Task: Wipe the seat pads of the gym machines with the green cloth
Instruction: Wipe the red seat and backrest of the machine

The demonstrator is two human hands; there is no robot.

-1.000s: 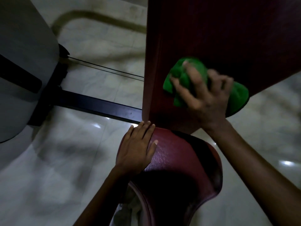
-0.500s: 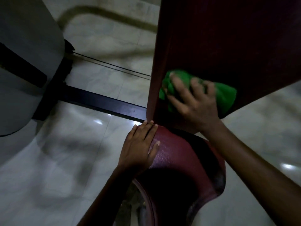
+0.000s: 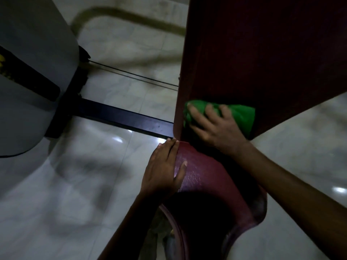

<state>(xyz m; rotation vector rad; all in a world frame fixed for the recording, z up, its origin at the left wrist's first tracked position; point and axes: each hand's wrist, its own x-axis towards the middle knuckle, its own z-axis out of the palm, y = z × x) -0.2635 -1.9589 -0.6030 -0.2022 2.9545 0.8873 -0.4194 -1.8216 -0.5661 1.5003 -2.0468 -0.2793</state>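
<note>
The right hand (image 3: 216,126) presses the green cloth (image 3: 238,115) against the low end of the dark red back pad (image 3: 262,53), its fingers spread over the bunched cloth and curled a little into it. The cloth sits just above the seam where the back pad meets the red seat pad (image 3: 206,177), close to the back pad's left edge. The left hand (image 3: 165,169) lies flat on the seat pad's left front edge, fingers straight and together, holding nothing, fingertips almost at the bottom corner of the back pad. Left of the back pad, a black bar (image 3: 122,117) and two thin cables (image 3: 131,76) run across the pale tiled floor (image 3: 75,194) toward a grey machine cover (image 3: 28,72). The scene is dim, and the near end of the seat pad is in deep shadow.
</note>
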